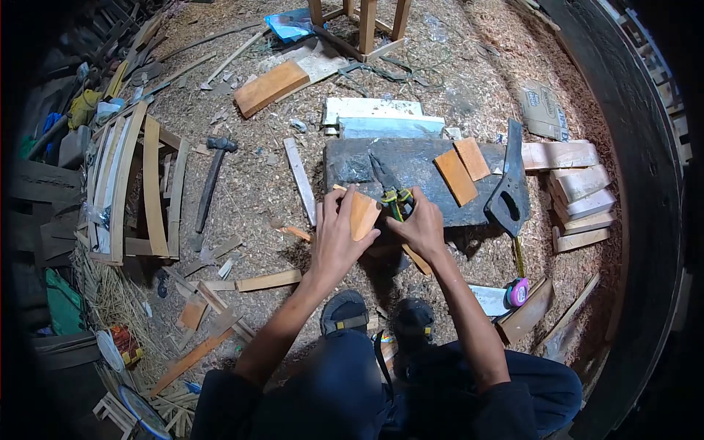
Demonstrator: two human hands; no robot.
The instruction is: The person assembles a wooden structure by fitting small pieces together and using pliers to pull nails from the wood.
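Observation:
My left hand (334, 238) holds a small light-brown wood block (364, 215), with fingers on its far edge and the thumb at its near right side. My right hand (423, 226) is closed at the yellow-and-black handles of a pair of pliers (387, 176), whose dark jaws point away over a dark work board (418, 163). Part of the handles is hidden by the hand. Two flat wood pieces (456, 177) rest on the board, right of the pliers. A handsaw (507, 183) leans over the board's right end, handle toward me.
A hammer (213, 183) lies on the shavings at left, beside a curved slatted wood frame (151, 187). Cut wood pieces (584, 194) are stacked at right. Nearer stands a pink tape measure (518, 292). A wood block (271, 88) and stool legs (368, 29) are farther off.

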